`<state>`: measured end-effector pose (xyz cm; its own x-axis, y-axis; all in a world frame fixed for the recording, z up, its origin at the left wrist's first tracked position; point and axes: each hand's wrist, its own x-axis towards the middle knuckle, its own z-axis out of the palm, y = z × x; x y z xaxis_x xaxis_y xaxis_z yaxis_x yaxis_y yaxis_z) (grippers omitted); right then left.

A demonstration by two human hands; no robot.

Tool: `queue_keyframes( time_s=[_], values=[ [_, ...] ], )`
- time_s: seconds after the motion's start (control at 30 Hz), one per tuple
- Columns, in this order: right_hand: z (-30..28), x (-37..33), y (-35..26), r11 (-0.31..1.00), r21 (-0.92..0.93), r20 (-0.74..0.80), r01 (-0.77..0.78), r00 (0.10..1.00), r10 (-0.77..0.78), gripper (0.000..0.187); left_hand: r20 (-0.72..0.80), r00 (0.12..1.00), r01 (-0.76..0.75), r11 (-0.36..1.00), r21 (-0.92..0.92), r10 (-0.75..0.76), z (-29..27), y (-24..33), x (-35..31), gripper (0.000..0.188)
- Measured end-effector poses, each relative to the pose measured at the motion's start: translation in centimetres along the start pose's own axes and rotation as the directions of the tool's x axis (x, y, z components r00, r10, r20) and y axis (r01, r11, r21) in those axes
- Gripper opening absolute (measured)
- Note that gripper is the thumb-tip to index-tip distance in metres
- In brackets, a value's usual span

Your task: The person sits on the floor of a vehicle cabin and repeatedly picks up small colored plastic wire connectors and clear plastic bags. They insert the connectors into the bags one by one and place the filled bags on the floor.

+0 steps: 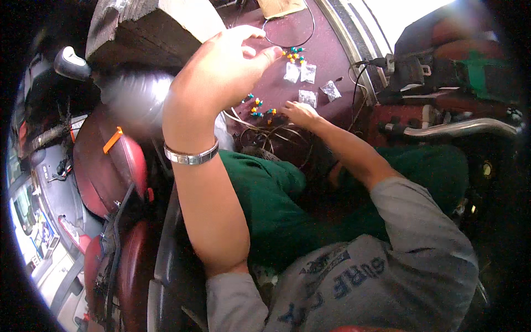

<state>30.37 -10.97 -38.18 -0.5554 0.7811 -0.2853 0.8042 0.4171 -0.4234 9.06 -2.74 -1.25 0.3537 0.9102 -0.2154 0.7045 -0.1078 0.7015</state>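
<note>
My left hand [224,69], with a silver band at its wrist, hovers over the dark red surface [337,61]. Its thumb and forefinger are apart, with nothing visible between them. Just beyond the thumb lie small green and yellow pieces [294,55], too small to name. More such pieces [258,105] lie nearer to me, partly covered by the left hand. My right hand [303,115] is low over the surface beside them, its fingers bent and drawn together. Whether it holds anything is hidden. Several small clear plastic bags [308,73] lie between and right of the hands.
A large block-shaped object [160,33] stands at the far left of the surface. Thin wires [271,138] lie in a tangle near my legs. A dark loop of cable [314,27] lies at the back. At the right is a curved metal bar [459,128].
</note>
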Motion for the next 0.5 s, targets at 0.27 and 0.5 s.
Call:
queue_keyframes(
  time_s=[0.27, 0.5],
  values=[
    [1.6, 2.6, 4.3, 0.988, 0.025, -0.203, -0.152, 0.967, 0.153, 0.026, 0.018, 1.000, -0.007, 0.999, 0.042, 0.006, -0.3, 0.1, 0.9, 0.051],
    [-29.4, 6.6, 0.7, 0.996, -0.008, -0.383, 0.089, 0.920, -0.085, 0.016, -0.167, 0.981, -0.104, 0.995, -0.007, 0.101, -1.8, -1.5, 1.6, 0.042]
  ],
)
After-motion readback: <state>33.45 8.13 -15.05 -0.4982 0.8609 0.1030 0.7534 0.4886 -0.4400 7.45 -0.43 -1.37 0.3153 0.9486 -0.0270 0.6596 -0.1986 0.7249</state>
